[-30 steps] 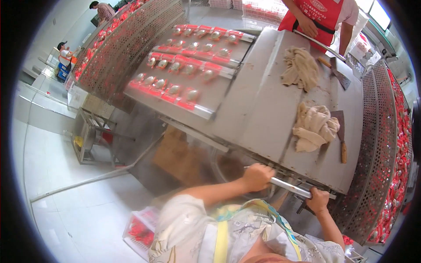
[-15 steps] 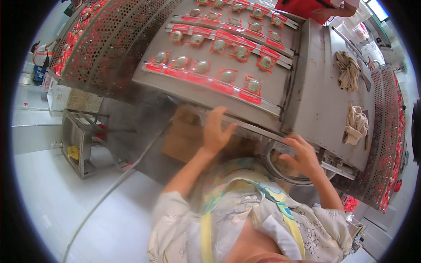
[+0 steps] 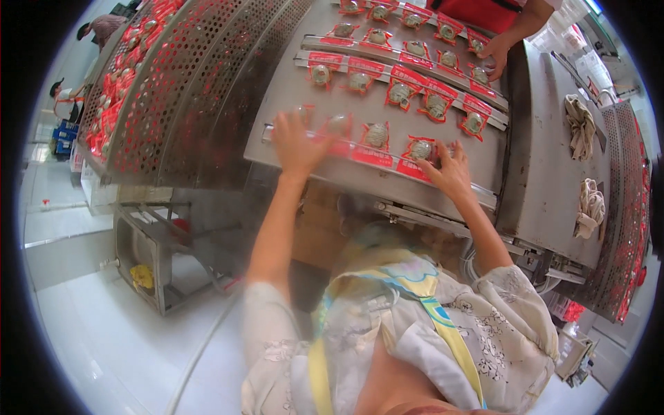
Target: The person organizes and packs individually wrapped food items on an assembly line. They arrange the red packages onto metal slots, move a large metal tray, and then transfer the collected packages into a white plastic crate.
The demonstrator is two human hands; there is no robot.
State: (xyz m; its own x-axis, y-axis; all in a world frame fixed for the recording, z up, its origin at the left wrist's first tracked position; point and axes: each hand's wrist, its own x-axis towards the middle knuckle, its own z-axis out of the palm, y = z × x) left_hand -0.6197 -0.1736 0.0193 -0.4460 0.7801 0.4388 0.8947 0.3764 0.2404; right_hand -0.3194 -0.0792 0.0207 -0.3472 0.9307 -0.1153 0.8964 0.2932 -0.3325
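Rows of clear-and-red plastic packets, each holding a rounded grey-green lump, lie on a metal machine bed (image 3: pixel 277 83). At the left end of the front row, my left hand (image 3: pixel 296 144) reaches over a packet (image 3: pixel 337 126), smeared by motion, with its fingers seemingly spread. My right hand (image 3: pixel 451 169) is at the right end of that row, thumb and fingers apart. Its fingertips are at the edge of another packet (image 3: pixel 418 148); I cannot tell whether they press on it. Between my hands lies one more packet (image 3: pixel 375 136).
A co-worker's hand (image 3: pixel 496 52) touches packets at the bed's far right. Perforated metal guards (image 3: pixel 207 90) curve along the left, beside a heap of red packets (image 3: pixel 124 83). Cloth gloves (image 3: pixel 589 207) lie on the right-hand metal surface. A metal frame stool (image 3: pixel 159 256) lies on the floor at left.
Both my hands have moved from the bed's front edge up onto the front row of packets. The view has shifted, and a co-worker's hand has come onto the far right packets.
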